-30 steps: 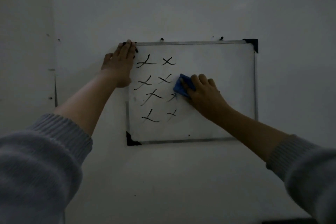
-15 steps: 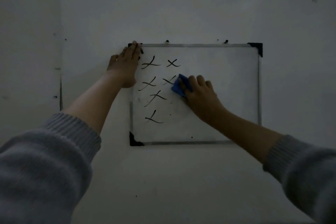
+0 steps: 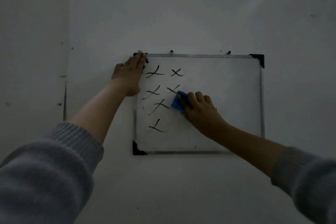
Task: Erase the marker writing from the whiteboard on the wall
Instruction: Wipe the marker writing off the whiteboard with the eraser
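The whiteboard (image 3: 218,100), hung on the wall, seems clean across its right half while six marker crosses (image 3: 156,92) remain at left, the right hand (image 3: 201,109) gripping a blue eraser (image 3: 177,104) against it, the left hand (image 3: 130,76) flat on its corner.

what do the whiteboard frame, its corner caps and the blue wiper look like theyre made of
Whiteboard frame: thin silvery strip with a dull sheen, probably aluminium. Corner caps: matte black, likely moulded plastic. Blue wiper, held in the right hand: soft and matte, bent under the fingers, so sponge or cloth; the dim light leaves it open.
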